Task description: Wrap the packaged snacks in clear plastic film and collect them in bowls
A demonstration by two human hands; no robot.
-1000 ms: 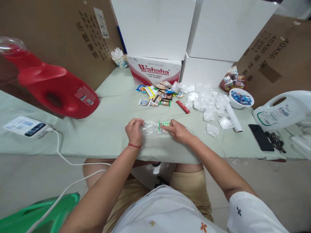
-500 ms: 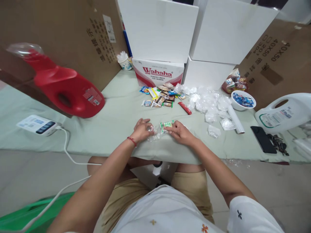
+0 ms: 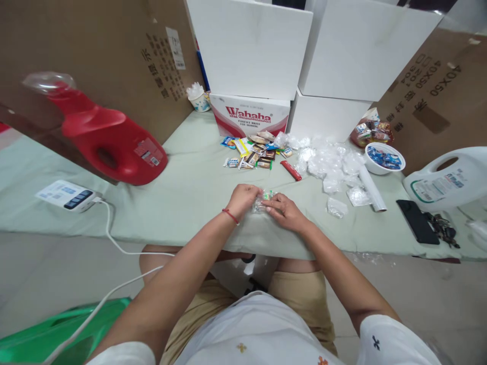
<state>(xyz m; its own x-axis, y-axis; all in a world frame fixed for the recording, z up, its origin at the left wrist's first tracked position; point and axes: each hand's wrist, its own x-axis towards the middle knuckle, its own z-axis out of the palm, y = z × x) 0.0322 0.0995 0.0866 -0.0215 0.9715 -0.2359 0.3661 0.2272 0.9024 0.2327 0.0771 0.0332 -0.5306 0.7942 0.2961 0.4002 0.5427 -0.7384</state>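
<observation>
My left hand [image 3: 245,200], with a red cord on its wrist, is closed on the clear plastic wrap [image 3: 258,207]. My right hand [image 3: 283,210] presses its fingers on a small green-and-white snack packet [image 3: 268,194], which lies against the wrap between both hands near the table's front. The fingers partly hide packet and wrap. Beyond the hands lies a pile of assorted wrapped snacks [image 3: 253,151], with a red snack bar [image 3: 291,171] at its right. Several clear plastic-wrapped bundles [image 3: 327,165] spread to the right, beside a roll of plastic film [image 3: 372,188].
A red jug [image 3: 110,137] and a white power bank [image 3: 68,195] with a cable are at left. White boxes [image 3: 251,45] stand behind. A white bowl [image 3: 385,158] of blue packets, a white jug [image 3: 449,180], a black phone [image 3: 417,221] and keys [image 3: 441,229] are at right.
My left hand has moved right, up against the packet, bringing the plastic wrap onto it. My right hand has stayed nearly in place, its fingers now lower on the packet.
</observation>
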